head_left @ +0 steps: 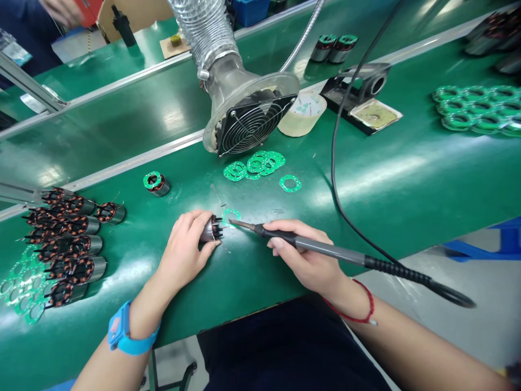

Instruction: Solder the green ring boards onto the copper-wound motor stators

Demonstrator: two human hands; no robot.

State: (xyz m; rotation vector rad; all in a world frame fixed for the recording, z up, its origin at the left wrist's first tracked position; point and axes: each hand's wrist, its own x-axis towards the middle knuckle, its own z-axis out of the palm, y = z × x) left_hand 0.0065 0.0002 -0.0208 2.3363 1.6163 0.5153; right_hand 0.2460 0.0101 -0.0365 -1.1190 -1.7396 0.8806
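Note:
My left hand (pixel 185 244) is closed around a motor stator (pixel 208 231) lying on its side on the green bench, its pronged end facing right. A thin wire sticks out from it. In my right hand (pixel 303 252) is a soldering iron (pixel 334 251), its tip pointing left. That tip reaches over a green ring-shaped circuit board (pixel 232 216) close to the stator's prongs; whether they touch, I cannot tell. Further back lie a single ring board (pixel 290 183) and a small pile of ring boards (pixel 260 164). A stator topped with a ring board (pixel 157 183) stands behind my left hand.
Several stators (pixel 73 239) are grouped at left beside more ring boards (pixel 26 285). A fume extractor hood (pixel 252 117) hangs over the back. Behind are a tape roll (pixel 303 114) and an iron stand (pixel 362 98). The iron's cable (pixel 336 157) loops at right. Finished-looking rings (pixel 480 108) lie far right.

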